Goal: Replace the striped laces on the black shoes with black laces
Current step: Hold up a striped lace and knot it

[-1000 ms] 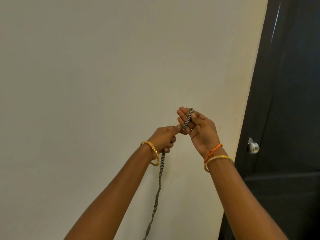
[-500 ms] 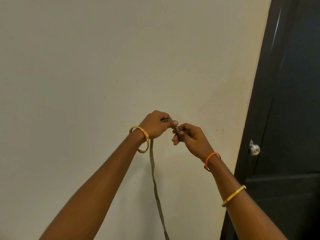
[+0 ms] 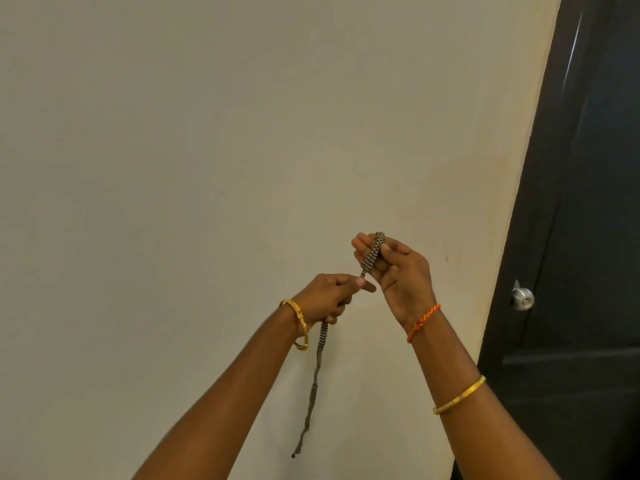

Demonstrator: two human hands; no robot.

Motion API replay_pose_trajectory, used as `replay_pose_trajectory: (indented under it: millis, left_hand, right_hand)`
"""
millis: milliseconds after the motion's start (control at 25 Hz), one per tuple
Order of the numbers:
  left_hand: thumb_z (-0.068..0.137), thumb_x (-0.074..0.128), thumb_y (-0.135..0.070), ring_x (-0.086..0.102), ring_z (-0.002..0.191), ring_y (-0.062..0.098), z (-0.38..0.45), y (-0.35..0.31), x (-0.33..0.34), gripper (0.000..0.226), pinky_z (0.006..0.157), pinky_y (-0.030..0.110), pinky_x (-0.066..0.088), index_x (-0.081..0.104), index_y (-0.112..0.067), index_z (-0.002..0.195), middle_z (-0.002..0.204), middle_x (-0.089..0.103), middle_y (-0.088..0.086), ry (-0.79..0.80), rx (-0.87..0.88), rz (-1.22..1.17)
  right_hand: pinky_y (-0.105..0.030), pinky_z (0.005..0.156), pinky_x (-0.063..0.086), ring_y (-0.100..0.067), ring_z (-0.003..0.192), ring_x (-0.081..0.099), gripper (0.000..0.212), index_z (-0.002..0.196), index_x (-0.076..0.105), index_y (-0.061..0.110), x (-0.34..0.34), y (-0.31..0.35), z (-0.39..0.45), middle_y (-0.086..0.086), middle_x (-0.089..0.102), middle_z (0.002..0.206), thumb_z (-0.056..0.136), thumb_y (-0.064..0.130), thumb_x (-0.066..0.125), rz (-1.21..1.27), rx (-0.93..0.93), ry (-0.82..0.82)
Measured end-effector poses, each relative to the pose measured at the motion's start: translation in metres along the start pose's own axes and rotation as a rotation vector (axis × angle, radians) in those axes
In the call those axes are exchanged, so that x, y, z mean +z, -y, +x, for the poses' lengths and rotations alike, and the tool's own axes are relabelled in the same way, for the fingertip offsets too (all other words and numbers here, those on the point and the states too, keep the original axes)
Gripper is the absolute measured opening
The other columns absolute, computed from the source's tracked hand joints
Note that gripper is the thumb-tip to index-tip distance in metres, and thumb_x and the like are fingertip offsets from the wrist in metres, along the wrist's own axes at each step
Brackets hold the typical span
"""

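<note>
Right hand (image 3: 398,271) pinching turns of the striped lace (image 3: 371,255) over its fingers, probably bundling it. Left hand (image 3: 327,297), just beside, gripping the lace, feeding slack. Tail hanging near the wall (image 3: 173,168). Door (image 3: 588,237) far right. No shoes visible.

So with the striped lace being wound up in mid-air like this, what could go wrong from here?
1. The striped lace is only draped over the right hand's fingers under the thumb; if the thumb eases, the winding could slip off.
2. The left hand grips the lace, and a long tail hangs free below it; this could twist or tangle.
3. Neither shoes nor black laces are in view, so progress cannot be checked.
</note>
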State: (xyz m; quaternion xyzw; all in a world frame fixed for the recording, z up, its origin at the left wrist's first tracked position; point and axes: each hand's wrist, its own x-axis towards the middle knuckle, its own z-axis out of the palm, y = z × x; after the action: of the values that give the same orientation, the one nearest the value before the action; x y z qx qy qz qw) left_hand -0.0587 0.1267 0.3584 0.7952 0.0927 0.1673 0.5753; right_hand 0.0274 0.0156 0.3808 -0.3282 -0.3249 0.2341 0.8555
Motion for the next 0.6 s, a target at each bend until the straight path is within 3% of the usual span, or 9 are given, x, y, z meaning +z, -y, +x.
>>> replay_pose_trajectory:
  millis: [120, 200, 240, 360, 480, 600]
  left_hand:
    - [0.098, 0.047, -0.035, 0.043, 0.053, 0.01, -0.004, -0.012, -0.001, 0.029, 0.053, 0.022, 0.043, 0.071, -0.019, 0.105, 0.067, 0.053, 0.01, -0.001, 0.115, 0.407]
    - [0.098, 0.047, -0.034, 0.054, 0.069, 0.023, -0.005, -0.027, -0.009, 0.029, 0.073, 0.035, 0.048, 0.071, -0.018, 0.101, 0.088, 0.064, 0.024, -0.036, 0.211, 0.618]
    - [0.097, 0.049, -0.034, 0.057, 0.071, 0.024, -0.005, -0.036, -0.014, 0.028, 0.074, 0.037, 0.047, 0.072, -0.018, 0.096, 0.086, 0.066, 0.022, -0.064, 0.236, 0.648]
    - [0.093, 0.056, -0.037, 0.041, 0.043, 0.005, 0.003, -0.056, -0.027, 0.03, 0.049, 0.02, 0.034, 0.071, -0.015, 0.082, 0.049, 0.047, -0.004, -0.154, 0.316, 0.671]
    - [0.089, 0.061, -0.039, 0.037, 0.04, 0.003, 0.019, -0.067, -0.027, 0.027, 0.044, 0.012, 0.029, 0.07, -0.017, 0.076, 0.046, 0.04, -0.008, -0.229, 0.355, 0.628]
    - [0.091, 0.058, -0.038, 0.033, 0.044, 0.005, 0.035, -0.057, -0.017, 0.029, 0.046, 0.018, 0.03, 0.066, -0.015, 0.076, 0.051, 0.039, -0.004, -0.284, 0.301, 0.463]
  right_hand:
    - [-0.032, 0.086, 0.056, -0.025, 0.091, 0.071, 0.023, 0.104, 0.059, -0.005, -0.001, -0.006, 0.011, -0.016, 0.07, 0.098, 0.097, -0.005, 0.037, -0.105, -0.097, -0.083]
    - [-0.027, 0.082, 0.057, -0.018, 0.086, 0.072, 0.024, 0.103, 0.06, -0.003, -0.005, -0.011, 0.014, -0.012, 0.07, 0.094, 0.097, -0.006, 0.037, -0.318, -0.149, -0.103]
    - [-0.024, 0.078, 0.056, -0.013, 0.082, 0.071, 0.023, 0.102, 0.061, -0.003, -0.009, -0.014, 0.013, -0.011, 0.07, 0.092, 0.097, -0.005, 0.038, -0.453, -0.169, -0.097]
    - [-0.02, 0.073, 0.052, -0.013, 0.077, 0.071, 0.024, 0.101, 0.064, -0.003, -0.021, -0.018, 0.01, -0.011, 0.071, 0.086, 0.096, -0.004, 0.04, -0.753, -0.182, -0.004]
    - [-0.023, 0.075, 0.054, -0.02, 0.074, 0.072, 0.028, 0.094, 0.064, 0.002, -0.024, -0.012, 0.003, -0.012, 0.072, 0.08, 0.096, -0.005, 0.037, -0.705, -0.096, 0.138]
    - [-0.022, 0.069, 0.055, -0.022, 0.071, 0.071, 0.033, 0.091, 0.065, 0.001, -0.024, 0.004, 0.004, -0.012, 0.072, 0.077, 0.093, -0.008, 0.034, -0.52, 0.011, 0.179]
